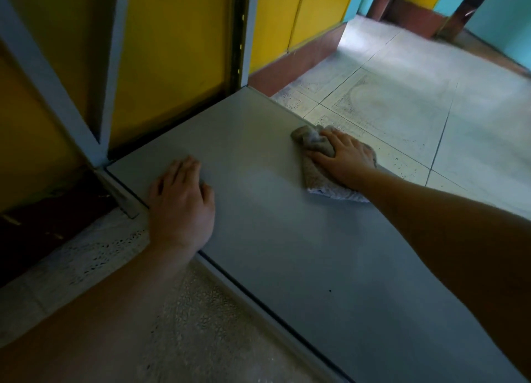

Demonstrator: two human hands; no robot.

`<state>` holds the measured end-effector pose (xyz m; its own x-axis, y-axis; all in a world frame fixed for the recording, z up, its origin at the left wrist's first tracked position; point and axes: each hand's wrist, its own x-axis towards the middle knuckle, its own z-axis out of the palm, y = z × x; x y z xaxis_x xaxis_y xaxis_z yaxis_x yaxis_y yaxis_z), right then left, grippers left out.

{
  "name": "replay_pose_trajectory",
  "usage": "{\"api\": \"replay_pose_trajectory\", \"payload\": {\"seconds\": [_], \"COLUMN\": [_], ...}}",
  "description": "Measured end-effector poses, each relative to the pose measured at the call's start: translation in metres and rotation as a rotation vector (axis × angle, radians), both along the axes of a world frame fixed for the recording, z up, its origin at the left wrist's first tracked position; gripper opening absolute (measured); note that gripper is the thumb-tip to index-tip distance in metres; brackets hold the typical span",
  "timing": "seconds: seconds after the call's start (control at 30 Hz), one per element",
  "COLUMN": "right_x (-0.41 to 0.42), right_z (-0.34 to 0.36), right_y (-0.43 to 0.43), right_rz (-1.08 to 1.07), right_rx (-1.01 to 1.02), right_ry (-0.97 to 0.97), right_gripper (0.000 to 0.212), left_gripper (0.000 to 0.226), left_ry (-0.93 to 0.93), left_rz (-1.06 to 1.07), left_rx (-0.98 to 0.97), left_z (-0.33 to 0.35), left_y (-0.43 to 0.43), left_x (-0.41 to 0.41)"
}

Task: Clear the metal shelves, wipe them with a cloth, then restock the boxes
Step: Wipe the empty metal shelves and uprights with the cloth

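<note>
The cloth (314, 178) is soft, light and limp, bunched near the shelf's (287, 253) far edge. It will slide easily on the smooth grey metal, so it is best worked under a flat palm rather than pinched at a corner. The right hand (349, 157) lies on it, fingers (330, 134) fairly straight and close together, pressing down. Whether the thumb nips a fold is hard to tell. The left hand (181, 204) rests flat on the bare shelf near its left edge, fingers (186, 171) together, holding nothing.
</note>
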<state>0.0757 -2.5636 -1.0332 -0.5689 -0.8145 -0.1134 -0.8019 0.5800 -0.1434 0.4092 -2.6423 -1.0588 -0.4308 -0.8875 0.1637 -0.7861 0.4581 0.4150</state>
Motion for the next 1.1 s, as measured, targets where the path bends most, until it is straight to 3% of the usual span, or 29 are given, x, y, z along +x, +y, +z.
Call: {"api": "replay_pose_trajectory", "payload": {"seconds": [0.13,0.4,0.47,0.6,0.73,0.9,1.1], "right_x": [0.032,0.210,0.234,0.231,0.226,0.227,0.227], "right_z": [0.004,0.004,0.000,0.001,-0.003,-0.003,-0.003], "right_y": [0.010,0.044,0.045,0.045,0.038,-0.001,-0.057], "right_rz": [0.038,0.481,0.488,0.482,0.511,0.580,0.617], "right_rx": [-0.001,-0.033,-0.046,-0.061,-0.027,-0.018,-0.036], "right_ry": [0.016,-0.028,-0.014,-0.004,0.004,0.023,0.000], "right_gripper": [0.079,0.083,0.085,0.085,0.085,0.082,0.080], "left_gripper": [0.047,0.048,0.046,0.046,0.042,0.044,0.040], "left_ry": [0.010,-0.047,-0.036,0.002,0.203,0.008,0.057], "left_rz": [-0.011,-0.022,-0.016,-0.055,-0.025,-0.093,-0.065], "left_rx": [-0.017,0.020,0.042,0.059,0.167,-0.009,-0.028], "left_z": [-0.002,0.001,0.002,0.002,0.010,0.001,-0.009], "left_y": [-0.002,-0.003,-0.005,-0.003,-0.030,-0.066,-0.071], "left_x": [-0.001,-0.001,0.001,0.002,0.021,0.039,0.039]}}
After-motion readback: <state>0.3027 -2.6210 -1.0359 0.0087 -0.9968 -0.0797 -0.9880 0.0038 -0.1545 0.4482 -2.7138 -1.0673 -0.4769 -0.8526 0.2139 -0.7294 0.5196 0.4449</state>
